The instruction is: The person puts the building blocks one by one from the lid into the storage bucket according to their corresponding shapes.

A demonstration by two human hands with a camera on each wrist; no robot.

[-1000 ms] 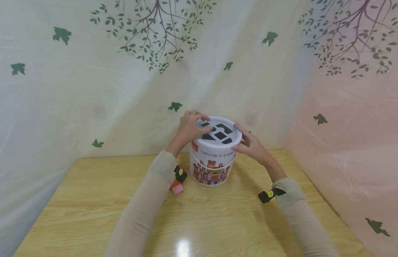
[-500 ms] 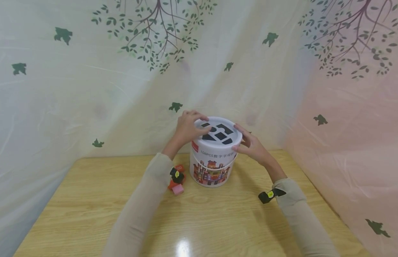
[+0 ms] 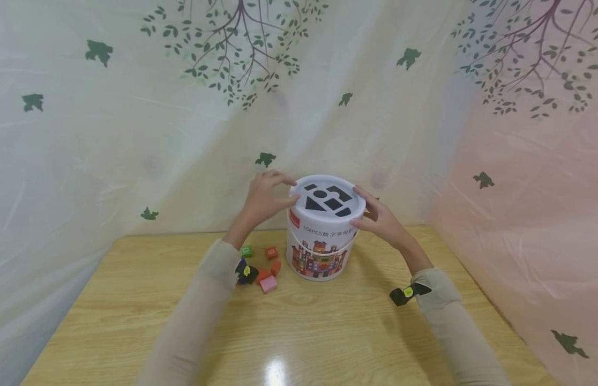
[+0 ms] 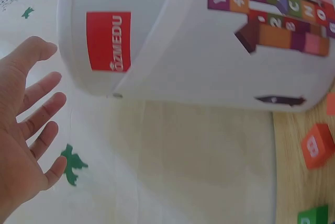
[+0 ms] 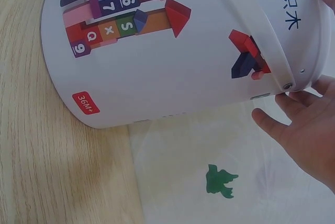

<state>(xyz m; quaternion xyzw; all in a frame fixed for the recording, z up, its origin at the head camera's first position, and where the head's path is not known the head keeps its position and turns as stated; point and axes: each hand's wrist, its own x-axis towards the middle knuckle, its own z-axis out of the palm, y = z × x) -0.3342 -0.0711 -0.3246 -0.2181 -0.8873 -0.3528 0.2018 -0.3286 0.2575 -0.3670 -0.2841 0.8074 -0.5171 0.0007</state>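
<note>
A white cylindrical toy-block bucket (image 3: 320, 249) stands upright on the table, printed with a block castle. Its lid (image 3: 312, 214) is on and has several dark shaped holes. My right hand (image 3: 382, 221) grips the lid's right edge, thumb at the front and fingers round the side. At the left rim my left hand (image 3: 266, 199) spreads its fingers and holds nothing. In the left wrist view, a small gap shows between the left hand (image 4: 23, 124) and the bucket (image 4: 157, 72). The right wrist view shows the right fingers beneath the handle's pivot.
Left of the bucket lie loose blocks: a pink one (image 3: 268, 284), a red lettered one (image 3: 271, 252), a green one (image 3: 246, 251) and orange ones (image 3: 263, 275). The left wrist camera partly covers the group. A printed curtain (image 3: 207, 177) hangs behind the table (image 3: 328, 332).
My left hand has drawn back leftward from over the lid to beside its rim, uncovering the holes and more blocks. The right hand keeps its grip; the bucket stays in place.
</note>
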